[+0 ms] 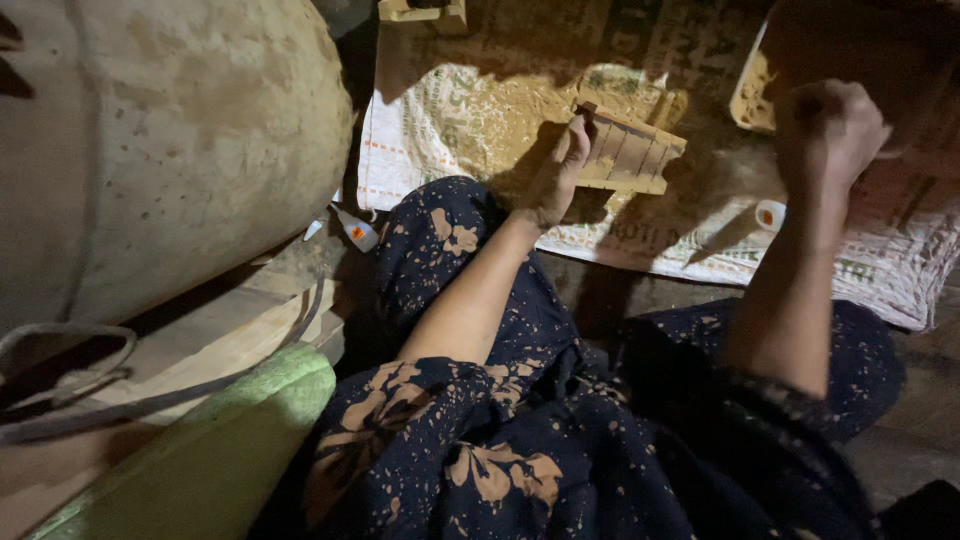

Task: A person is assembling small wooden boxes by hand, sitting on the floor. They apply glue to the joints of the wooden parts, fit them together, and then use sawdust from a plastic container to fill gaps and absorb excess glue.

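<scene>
Sawdust lay scattered over a white woven plastic sack spread on the floor, and on it rested a small pale wooden frame with slats, set at a slant and lit from above. The person's left hand reached forward from a lap covered in dark blue cloth with tan flowers and closed its fingers on the near left end of the wooden frame, thumb side up, holding that end against the sack. The right hand hung raised to the right of the frame and well apart from it, curled into a tight fist; a thin pale object seemed to poke out on its right side, but the shadow there was too deep to tell what it held. Just beyond the fist stood a flat pale wooden piece, partly in darkness. Near the right forearm lay a small white round cap on the sack. To the left, beside the knee, sat a small white bottle with an orange label, and past it rose a large rounded grey concrete surface. A green padded roll lay at the lower left.
</scene>
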